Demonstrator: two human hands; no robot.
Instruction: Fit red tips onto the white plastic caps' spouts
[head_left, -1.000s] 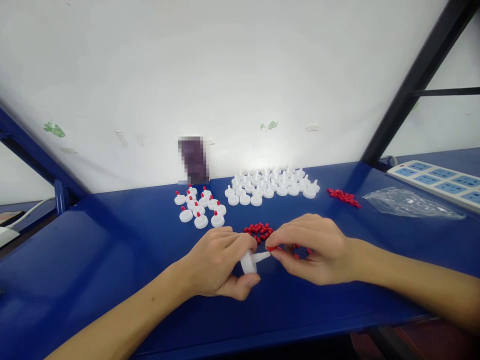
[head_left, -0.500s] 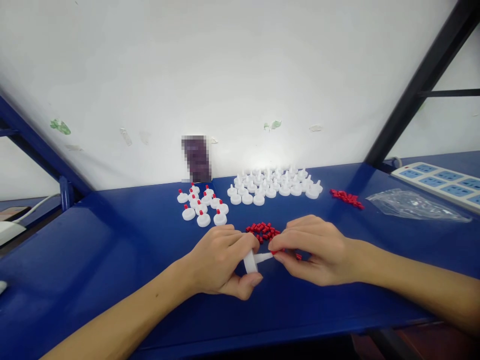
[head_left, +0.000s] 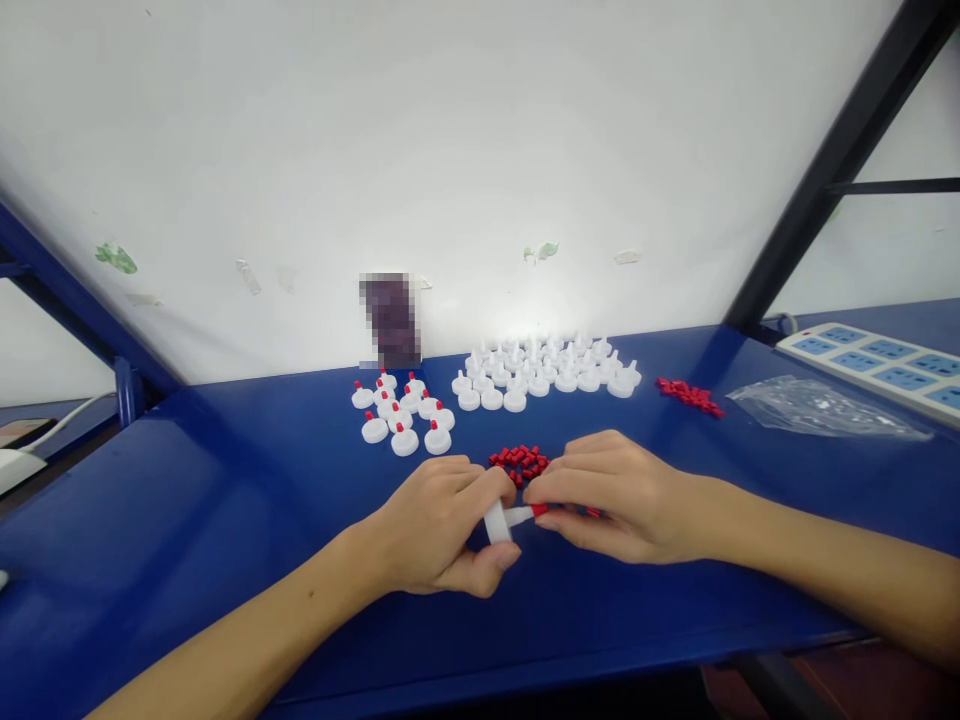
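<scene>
Between thumb and fingers, my left hand (head_left: pixel 446 525) grips a white nozzle cap (head_left: pixel 496 523) on its side, its spout pointing right. A small red tip cap (head_left: pixel 539 510) sits on the spout's end, and my right hand (head_left: pixel 619 497) pinches it. Just behind the hands lies a loose pile of red tip caps (head_left: pixel 519 462), partly hidden by my right fingers. To the left stand several white nozzle caps with red tips (head_left: pixel 404 441). Farther back, a larger group of white nozzle caps with bare spouts (head_left: pixel 514 400) stands upright.
A second heap of red tip caps (head_left: pixel 690 396) lies to the right, beside a clear plastic bag (head_left: pixel 821 408). A power strip (head_left: pixel 885 365) is at the far right. A pixelated dark object (head_left: pixel 394 320) leans on the wall. Metal posts flank the blue table (head_left: pixel 247 480).
My right hand has shifted slightly left toward the spout. The red tip cap now shows clearly over the spout's end. My left hand holds the nozzle cap nearly in place.
</scene>
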